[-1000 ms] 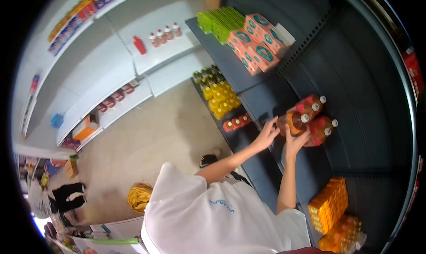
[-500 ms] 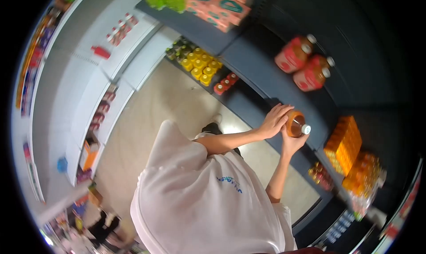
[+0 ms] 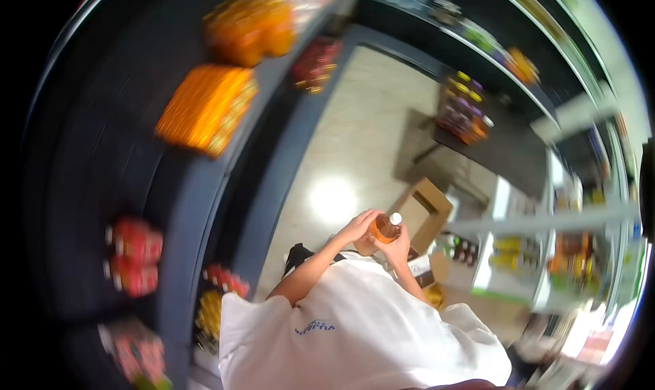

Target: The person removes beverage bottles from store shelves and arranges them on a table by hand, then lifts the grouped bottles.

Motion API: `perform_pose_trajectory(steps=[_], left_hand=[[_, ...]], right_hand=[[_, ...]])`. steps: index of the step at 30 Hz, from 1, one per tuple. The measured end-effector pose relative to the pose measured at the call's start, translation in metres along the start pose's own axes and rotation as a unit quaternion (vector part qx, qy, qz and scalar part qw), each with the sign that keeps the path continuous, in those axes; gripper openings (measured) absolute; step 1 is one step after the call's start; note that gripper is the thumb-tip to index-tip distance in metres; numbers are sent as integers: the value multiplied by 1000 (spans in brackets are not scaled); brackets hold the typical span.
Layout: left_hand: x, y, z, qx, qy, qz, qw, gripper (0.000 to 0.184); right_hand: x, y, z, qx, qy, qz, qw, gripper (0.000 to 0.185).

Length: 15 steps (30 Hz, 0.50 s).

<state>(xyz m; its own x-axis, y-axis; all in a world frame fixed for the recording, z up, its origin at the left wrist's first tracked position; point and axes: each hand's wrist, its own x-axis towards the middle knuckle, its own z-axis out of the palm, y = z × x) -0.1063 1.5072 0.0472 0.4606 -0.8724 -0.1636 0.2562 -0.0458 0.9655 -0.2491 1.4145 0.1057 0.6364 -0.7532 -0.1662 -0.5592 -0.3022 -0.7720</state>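
Note:
Both of my hands hold one bottle (image 3: 385, 229) of amber-brown drink with a white cap, close in front of my body. My left hand (image 3: 358, 228) is wrapped round its left side, and my right hand (image 3: 396, 248) grips its right side. Just beyond the bottle, an open cardboard box (image 3: 424, 209) stands low down. Red-labelled bottles (image 3: 136, 257) stand on the dark shelf (image 3: 187, 213) at the left, away from my hands.
Orange packs (image 3: 207, 109) and blurred orange bags (image 3: 251, 27) lie on the dark shelf at upper left. A dark table (image 3: 501, 155) bearing bottles (image 3: 464, 110) stands at upper right. White shelves (image 3: 508, 281) with goods line the right. Pale floor (image 3: 348, 131) shows between.
The view has swung round, away from the dark shelf that was in front. The bottle, lifted off the shelf beside the red-labelled ones, is now held over the floor near the box.

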Motion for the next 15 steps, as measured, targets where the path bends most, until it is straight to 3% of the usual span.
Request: perform_pose_trajectory(steps=[2, 4, 8, 15], left_hand=[[26, 2, 11, 26, -80, -18, 996, 47], [44, 3, 23, 89, -95, -32, 991, 55], [92, 11, 27, 167, -140, -42, 975, 65], [202, 42, -11, 255, -137, -10, 957, 55]], right_hand=[[-1, 10, -10, 16, 64, 50, 997, 84], [-3, 19, -10, 207, 121, 48, 970, 79], [21, 2, -21, 215, 174, 80, 958, 76], [130, -30, -19, 216, 174, 104, 955, 72]])
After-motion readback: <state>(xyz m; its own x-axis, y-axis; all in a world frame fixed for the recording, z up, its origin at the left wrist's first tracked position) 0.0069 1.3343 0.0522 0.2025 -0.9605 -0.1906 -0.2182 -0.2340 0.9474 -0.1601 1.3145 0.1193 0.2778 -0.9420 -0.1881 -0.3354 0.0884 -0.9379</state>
